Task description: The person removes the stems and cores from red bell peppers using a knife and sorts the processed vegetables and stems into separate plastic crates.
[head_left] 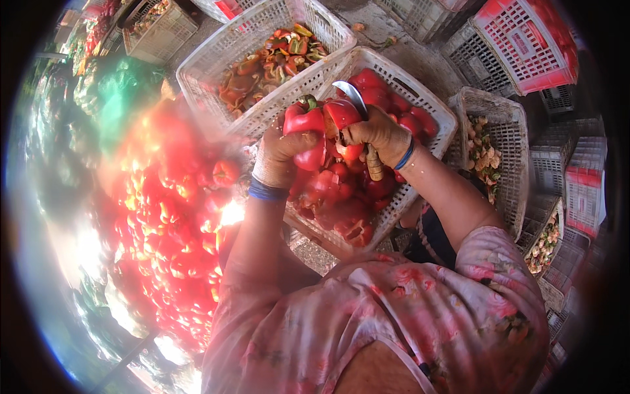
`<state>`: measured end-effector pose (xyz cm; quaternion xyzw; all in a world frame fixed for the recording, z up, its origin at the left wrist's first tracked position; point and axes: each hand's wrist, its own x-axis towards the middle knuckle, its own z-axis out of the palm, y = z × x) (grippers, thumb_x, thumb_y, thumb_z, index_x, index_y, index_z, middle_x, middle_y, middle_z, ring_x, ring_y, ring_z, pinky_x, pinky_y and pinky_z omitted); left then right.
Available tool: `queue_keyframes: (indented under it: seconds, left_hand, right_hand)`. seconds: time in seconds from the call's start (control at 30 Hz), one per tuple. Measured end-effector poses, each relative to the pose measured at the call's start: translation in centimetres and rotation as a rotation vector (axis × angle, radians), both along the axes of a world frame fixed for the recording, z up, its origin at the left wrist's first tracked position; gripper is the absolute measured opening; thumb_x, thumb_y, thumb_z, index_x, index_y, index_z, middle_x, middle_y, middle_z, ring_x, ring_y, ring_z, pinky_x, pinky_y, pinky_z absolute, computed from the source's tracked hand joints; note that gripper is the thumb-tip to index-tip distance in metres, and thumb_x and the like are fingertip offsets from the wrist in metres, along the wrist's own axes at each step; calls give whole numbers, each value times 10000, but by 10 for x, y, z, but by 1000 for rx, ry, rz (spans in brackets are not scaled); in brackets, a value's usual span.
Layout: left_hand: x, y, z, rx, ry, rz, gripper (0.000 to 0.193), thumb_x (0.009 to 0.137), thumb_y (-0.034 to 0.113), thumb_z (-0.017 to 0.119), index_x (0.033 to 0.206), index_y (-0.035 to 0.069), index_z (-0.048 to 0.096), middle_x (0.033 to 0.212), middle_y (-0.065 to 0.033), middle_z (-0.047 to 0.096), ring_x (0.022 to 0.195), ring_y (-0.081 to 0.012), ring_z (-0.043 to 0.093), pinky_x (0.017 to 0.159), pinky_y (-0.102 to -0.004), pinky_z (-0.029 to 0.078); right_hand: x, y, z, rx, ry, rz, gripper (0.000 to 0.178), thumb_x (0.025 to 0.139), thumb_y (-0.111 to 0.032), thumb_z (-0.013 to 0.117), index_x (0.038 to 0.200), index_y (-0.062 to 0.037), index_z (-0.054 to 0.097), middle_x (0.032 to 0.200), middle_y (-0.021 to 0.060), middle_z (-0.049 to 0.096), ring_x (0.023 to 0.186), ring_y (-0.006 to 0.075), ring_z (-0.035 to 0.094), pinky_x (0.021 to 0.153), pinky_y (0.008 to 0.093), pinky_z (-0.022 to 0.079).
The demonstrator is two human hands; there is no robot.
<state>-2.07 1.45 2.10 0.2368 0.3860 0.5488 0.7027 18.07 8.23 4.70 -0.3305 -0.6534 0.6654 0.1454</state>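
Note:
A red bell pepper [304, 123] with a green stem is split open above the crate. My left hand [278, 156], in a tan glove with a blue band at the wrist, grips its left part. My gloved right hand [379, 135] is closed round a knife with a curved blade [352, 96] and a wooden handle [374, 163]. That hand also touches the pepper's right part [341, 114]. Directly below stands a white plastic crate [445, 123] filled with red peppers [377, 88], several of them cut open.
Beyond it, another white crate [200, 69] holds pepper scraps. A large heap of red peppers [174, 243] lies at left, partly washed out by glare. To the right, a crate [515, 118] contains pale cores. More crates [525, 43] are stacked at the far right.

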Motion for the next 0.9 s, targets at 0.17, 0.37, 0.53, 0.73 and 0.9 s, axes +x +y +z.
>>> queue_keyframes:
  seconds: [0.17,0.37,0.53,0.73,0.9]
  left_hand:
    - [-4,-1,-9,101,-274,-8,629,680,179,791,1231,4,542,991,-77,634,861,-213,627,776,-329,532]
    - [16,5,4,146,548,73,657,627,98,865,1207,17,569,1091,-70,665,999,-147,618,895,-319,508]
    - [29,8,7,285,817,19,674,625,165,877,1204,12,568,1051,-89,671,935,-166,633,855,-313,515]
    - [33,22,16,401,1064,-143,672,619,109,874,1197,2,550,1079,-147,678,946,-233,669,854,-351,531]
    - [19,15,10,127,78,-109,698,680,24,830,1300,-29,512,1092,-100,681,1031,-192,644,920,-351,523]
  right_hand:
    - [-4,-14,-3,-399,298,-192,546,869,-416,559,1320,-110,533,899,34,601,722,185,476,653,330,419]
    - [-9,-27,-44,-873,325,-639,461,973,-499,495,1305,-189,573,965,-8,596,732,122,511,647,290,461]
    - [11,-18,-12,-584,107,-532,362,956,-392,566,1203,-131,610,1020,25,632,912,143,621,754,283,520]
    - [20,-2,5,-224,-33,-630,339,901,-296,624,1178,-100,618,874,29,633,778,131,597,683,265,496]
    - [33,-8,-10,-384,-94,-575,298,845,-379,639,990,-125,694,656,-13,598,442,118,514,403,257,384]
